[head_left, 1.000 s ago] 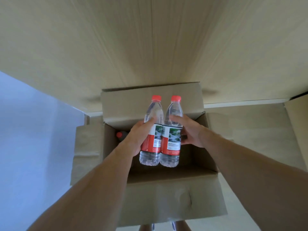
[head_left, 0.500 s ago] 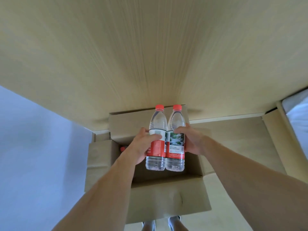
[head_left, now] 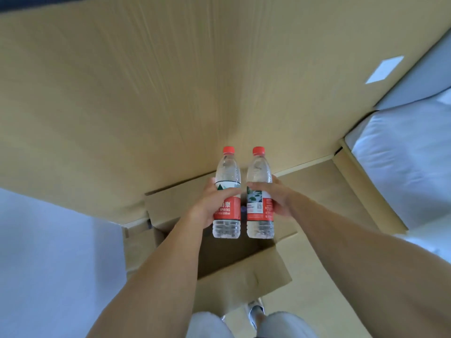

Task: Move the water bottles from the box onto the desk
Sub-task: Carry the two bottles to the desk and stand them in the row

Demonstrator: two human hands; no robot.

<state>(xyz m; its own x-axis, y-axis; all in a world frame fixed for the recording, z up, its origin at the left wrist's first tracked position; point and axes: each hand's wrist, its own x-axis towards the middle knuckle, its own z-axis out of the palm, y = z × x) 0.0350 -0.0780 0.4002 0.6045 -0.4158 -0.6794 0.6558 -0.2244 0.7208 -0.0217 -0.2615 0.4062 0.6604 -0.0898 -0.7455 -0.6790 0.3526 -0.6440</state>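
Both bottles have come up and apart a bit since half a second ago, now clear above the open cardboard box (head_left: 219, 272) at lower centre. Left hand (head_left: 211, 205) has its fingers curled round the left water bottle (head_left: 227, 191), right hand (head_left: 275, 198) wraps the right water bottle (head_left: 259, 193). Both upright, red caps up, in front of the wooden worktop (head_left: 146, 93) filling the upper frame.
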